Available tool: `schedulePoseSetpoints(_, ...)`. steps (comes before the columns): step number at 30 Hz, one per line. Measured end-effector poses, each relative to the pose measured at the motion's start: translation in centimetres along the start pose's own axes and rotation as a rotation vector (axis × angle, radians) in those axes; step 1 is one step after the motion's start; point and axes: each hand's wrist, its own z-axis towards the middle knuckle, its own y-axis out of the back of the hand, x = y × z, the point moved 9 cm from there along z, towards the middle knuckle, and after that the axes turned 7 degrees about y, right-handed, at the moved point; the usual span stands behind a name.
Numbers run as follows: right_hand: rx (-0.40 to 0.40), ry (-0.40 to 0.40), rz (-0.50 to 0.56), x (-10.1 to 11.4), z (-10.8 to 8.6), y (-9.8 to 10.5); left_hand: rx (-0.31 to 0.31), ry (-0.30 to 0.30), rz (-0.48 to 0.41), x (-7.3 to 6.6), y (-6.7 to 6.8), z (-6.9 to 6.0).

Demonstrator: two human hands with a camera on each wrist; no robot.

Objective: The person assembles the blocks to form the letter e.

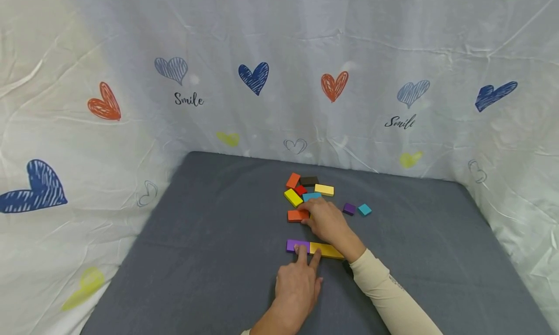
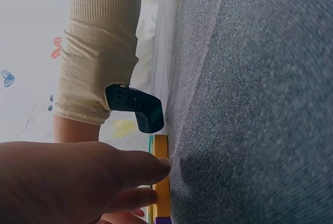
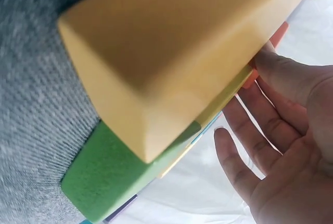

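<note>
1. Purple block (image 1: 291,246) and amber block (image 1: 329,251): end to end on grey cloth (image 1: 196,257).
2. Against each, one fingertip of left hand (image 1: 297,284); those two fingers straight, spread in a V.
3. Just beyond, orange block (image 1: 295,216), pinched between thumb and forefinger of right hand (image 1: 327,221); remaining fingers slightly apart.
4. In line with orange block: yellow block (image 3: 229,91), then green block (image 3: 112,177), partly behind amber in right wrist view.
5. Farther back, clustered: red block (image 1: 300,190), black block (image 1: 309,181), cream block (image 1: 324,190).
</note>
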Motion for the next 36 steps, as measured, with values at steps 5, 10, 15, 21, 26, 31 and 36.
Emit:
schedulePoseSetpoints(5,-0.003,0.007,0.0,0.0,0.0,0.0,-0.028,-0.001,0.01,0.0,0.1,-0.1)
schedulePoseSetpoints(10,-0.002,0.016,-0.004,0.1,-0.1,-0.1,-0.026,0.0,0.007,0.0,0.0,-0.2)
schedulePoseSetpoints(15,-0.001,0.02,-0.01,0.1,-0.2,-0.1,-0.011,-0.004,-0.005,0.0,-0.1,-0.1)
schedulePoseSetpoints(21,0.0,0.032,-0.019,0.1,-0.2,0.0,-0.006,-0.012,-0.018,-0.1,-0.1,0.0)
schedulePoseSetpoints(26,0.019,0.016,0.016,-0.2,-0.2,0.1,-0.009,-0.013,-0.027,0.0,0.0,-0.1)
schedulePoseSetpoints(31,-0.012,-0.007,0.105,-0.6,-0.2,1.5,-0.025,-0.014,-0.023,0.0,0.1,-0.2)
schedulePoseSetpoints(36,-0.054,-0.028,0.108,-1.3,0.1,2.6,-0.013,-0.007,-0.025,0.0,0.0,-0.2)
